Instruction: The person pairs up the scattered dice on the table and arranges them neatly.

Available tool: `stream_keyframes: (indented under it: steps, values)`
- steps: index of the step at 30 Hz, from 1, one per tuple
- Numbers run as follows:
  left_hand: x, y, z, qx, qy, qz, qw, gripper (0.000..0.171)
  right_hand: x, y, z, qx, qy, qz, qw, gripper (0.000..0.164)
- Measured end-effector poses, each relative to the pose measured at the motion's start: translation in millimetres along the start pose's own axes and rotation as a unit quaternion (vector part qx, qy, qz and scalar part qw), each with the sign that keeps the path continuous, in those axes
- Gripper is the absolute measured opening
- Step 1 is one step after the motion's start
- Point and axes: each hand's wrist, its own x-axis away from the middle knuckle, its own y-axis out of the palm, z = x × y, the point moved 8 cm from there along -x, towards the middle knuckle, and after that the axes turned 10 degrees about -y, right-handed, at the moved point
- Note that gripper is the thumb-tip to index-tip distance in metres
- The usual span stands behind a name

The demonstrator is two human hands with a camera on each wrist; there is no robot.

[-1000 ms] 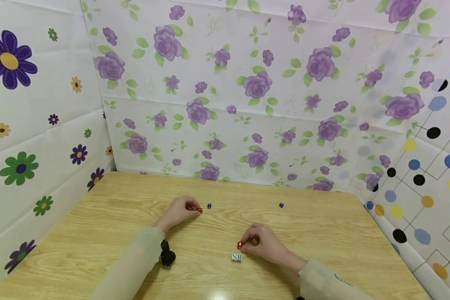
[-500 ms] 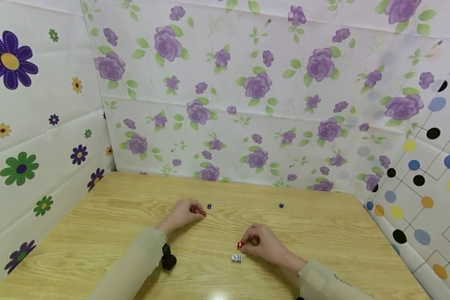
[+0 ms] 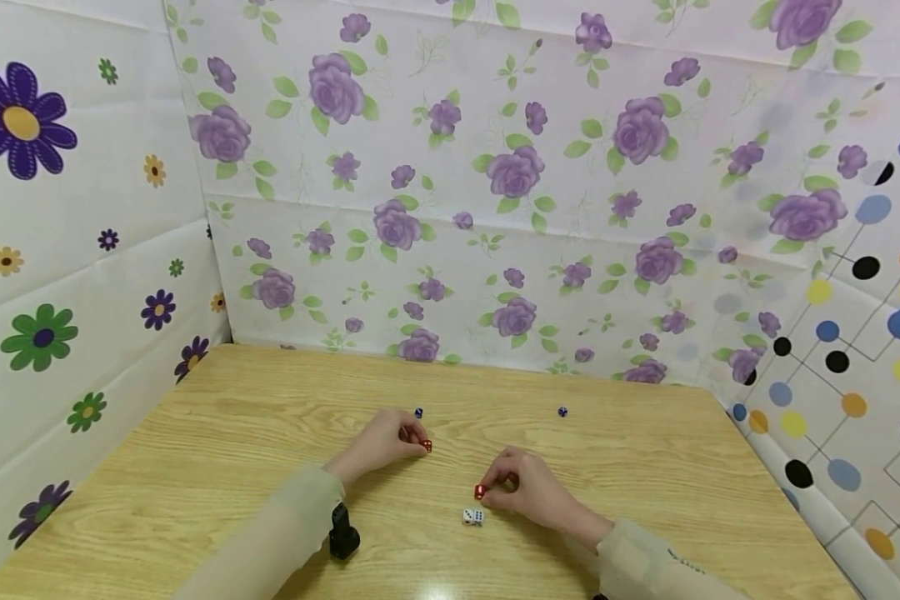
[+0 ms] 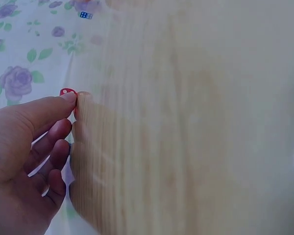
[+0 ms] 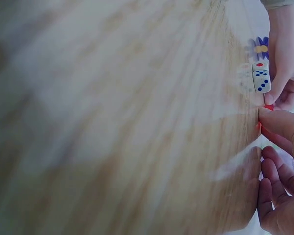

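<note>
My left hand (image 3: 381,442) pinches a red die (image 3: 427,446) between thumb and fingertips, just over or on the table. In the left wrist view the thumb covers most of that red die (image 4: 65,91). To the right and nearer, my right hand (image 3: 531,487) pinches a second red die (image 3: 480,492) at the table surface. Two white dice (image 3: 472,517) lie side by side just in front of it. They show as a white block (image 5: 261,81) beyond the fingers in the right wrist view, where the right hand's red die is mostly hidden.
A blue die (image 3: 418,412) lies just behind the left hand. Another blue die (image 3: 562,412) lies at the back right. The wooden table (image 3: 270,392) meets a flowered cloth (image 3: 450,250) at its back edge. A black device (image 3: 343,537) sits at the left wrist.
My left hand has moved right and toward me with its red die, away from beside the blue die. The right hand and the white dice have stayed put.
</note>
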Motion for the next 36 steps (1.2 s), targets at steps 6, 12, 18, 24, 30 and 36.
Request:
stream_keyframes:
  steps: [6, 12, 18, 24, 30, 36]
  values:
    - [5.1, 9.2, 11.9, 0.004, 0.022, -0.008, 0.9997, 0.008, -1.2, -1.3, -1.8, 0.001, -0.016, 0.004, 1.000, 0.008]
    - [10.0, 21.3, 23.6, 0.009, 0.033, -0.018, 0.9993, 0.007, -1.5, -0.4, -0.7, 0.002, -0.004, -0.003, 1.000, 0.008]
    - [15.7, 34.2, 36.2, 0.010, 0.045, -0.040, 0.9982, 0.007, -1.5, 0.1, -1.1, 0.000, -0.001, -0.005, 1.000, 0.008]
    - [19.7, 43.6, 44.9, 0.004, 0.053, -0.052, 0.9973, 0.006, -1.8, 0.0, -2.1, 0.000, -0.003, -0.005, 1.000, 0.008]
    - [23.0, 45.8, 48.4, 0.010, 0.050, -0.056, 0.9971, 0.006, -1.1, 0.0, -1.7, 0.000, -0.007, -0.004, 1.000, 0.007]
    - [25.1, 48.9, 51.3, 0.011, 0.046, -0.057, 0.9972, 0.008, -1.1, 0.7, -1.2, -0.005, -0.007, -0.003, 1.000, 0.007]
